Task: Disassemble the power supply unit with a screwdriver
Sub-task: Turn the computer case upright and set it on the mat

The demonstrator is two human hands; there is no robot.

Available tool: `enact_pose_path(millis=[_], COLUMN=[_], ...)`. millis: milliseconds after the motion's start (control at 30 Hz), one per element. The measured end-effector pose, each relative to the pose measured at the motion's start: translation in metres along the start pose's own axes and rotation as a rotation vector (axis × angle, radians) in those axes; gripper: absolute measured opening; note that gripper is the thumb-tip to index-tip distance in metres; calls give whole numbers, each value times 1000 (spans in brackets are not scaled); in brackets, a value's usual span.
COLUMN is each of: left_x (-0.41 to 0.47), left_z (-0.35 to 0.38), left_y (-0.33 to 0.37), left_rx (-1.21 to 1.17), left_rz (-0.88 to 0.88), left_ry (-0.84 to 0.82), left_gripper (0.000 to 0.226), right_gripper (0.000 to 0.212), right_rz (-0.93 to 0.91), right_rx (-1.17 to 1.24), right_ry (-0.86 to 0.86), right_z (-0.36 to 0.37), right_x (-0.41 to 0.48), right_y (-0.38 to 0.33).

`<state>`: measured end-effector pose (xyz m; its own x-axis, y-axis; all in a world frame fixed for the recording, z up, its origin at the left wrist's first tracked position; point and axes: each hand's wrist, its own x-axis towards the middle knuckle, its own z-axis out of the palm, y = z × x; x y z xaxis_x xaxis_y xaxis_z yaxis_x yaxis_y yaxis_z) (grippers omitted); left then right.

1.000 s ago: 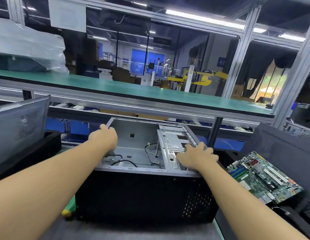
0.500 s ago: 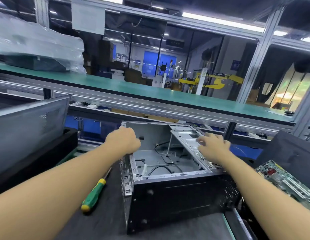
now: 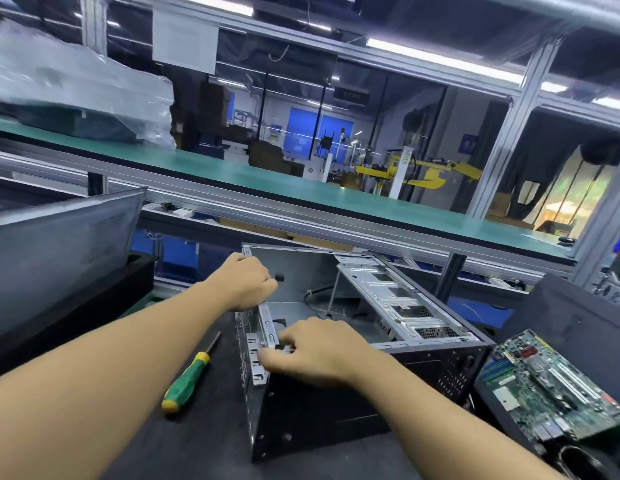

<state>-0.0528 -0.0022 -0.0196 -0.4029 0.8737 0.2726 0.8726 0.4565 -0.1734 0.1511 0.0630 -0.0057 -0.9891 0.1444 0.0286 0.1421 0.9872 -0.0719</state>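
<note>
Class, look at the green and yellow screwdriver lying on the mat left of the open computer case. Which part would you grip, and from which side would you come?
Grip the screwdriver by its thick green handle, coming down from above on its left. It lies flat on the mat, thin shaft pointing away, and the computer case stands close on its right.

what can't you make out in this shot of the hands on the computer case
All in the head view:
- Left hand fingertips: curled over the case rim, behind the knuckles.
- Case floor by the near corner: covered by the right hand, which grips the rim.
- Circuit board: far end cut off by the right frame edge.
- Screwdriver tip: thin, blurred against the dark mat.
</note>
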Motion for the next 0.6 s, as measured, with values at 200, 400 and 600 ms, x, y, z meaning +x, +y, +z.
enact_pose_path(millis=[200,400,600], left_x=[-9,-11,-8], left_z=[2,6,7], left_y=[11,11,32], left_rx=[-60,-206,-292], left_rz=[35,93,156], left_ry=[63,79,164], left_gripper=[42,44,46], right_gripper=[48,59,64], right_rz=[-92,-74,50], right_rx=[40,183,280], right_ry=[-161,-244,-340], right_z=[-12,-23,-47], right_x=[-10,-22,-42], right_y=[29,48,83])
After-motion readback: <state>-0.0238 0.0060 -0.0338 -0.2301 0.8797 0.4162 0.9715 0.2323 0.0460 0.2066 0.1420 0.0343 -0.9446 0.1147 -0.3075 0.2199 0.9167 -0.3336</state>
